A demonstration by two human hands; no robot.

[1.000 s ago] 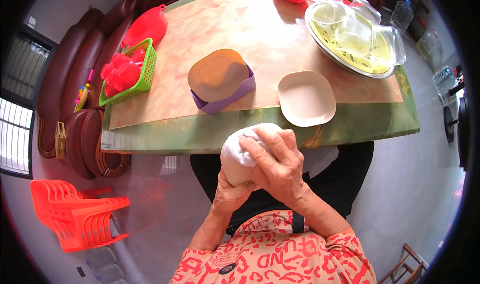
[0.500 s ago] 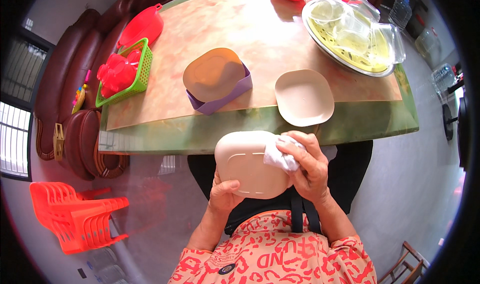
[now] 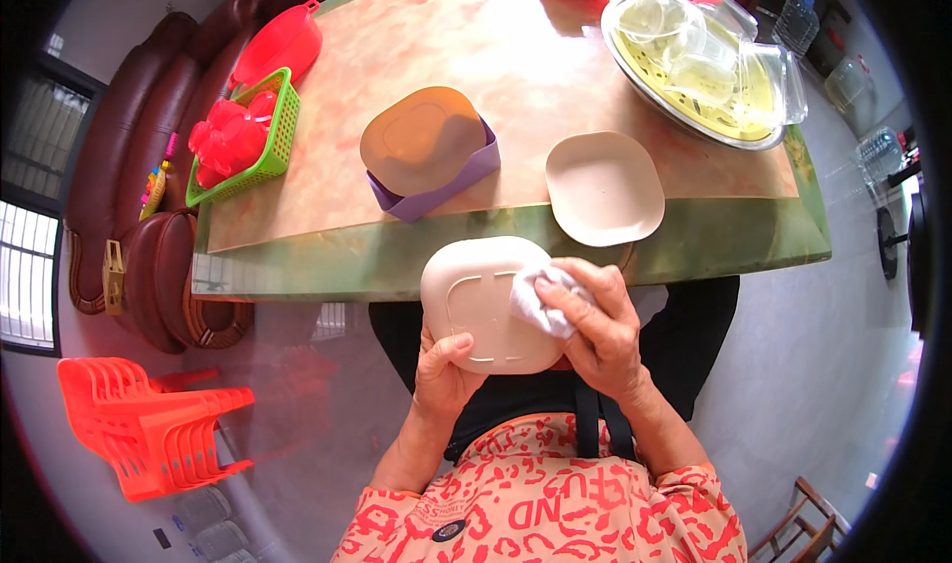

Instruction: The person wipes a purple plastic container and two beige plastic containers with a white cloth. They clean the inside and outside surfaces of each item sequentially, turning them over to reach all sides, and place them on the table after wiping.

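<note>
Over my lap, just off the table's near edge, I hold a cream square bowl (image 3: 474, 310) with rounded corners, its underside facing up. My left hand (image 3: 443, 367) grips its near left corner, thumb on the base and the other fingers hidden beneath. In my right hand (image 3: 603, 333) a bunched white cloth (image 3: 545, 302) is pressed against the bowl's right side. A matching cream dish (image 3: 605, 188) lies on the table ahead, its hollow side up. To its left, a brown translucent lid (image 3: 422, 142) leans in a purple container (image 3: 436, 198).
A green basket (image 3: 283, 136) of red cups (image 3: 233, 136) and a red basin (image 3: 281, 47) stand at the table's left. Far right, a metal bowl (image 3: 635, 72) holds a yellow strainer with clear plastic containers. Stacked orange chairs (image 3: 149, 429) stand on the floor at left.
The bowl has risen slightly and shifted a little left in my hands. My right hand has slid the cloth a bit leftward and inward along the base.
</note>
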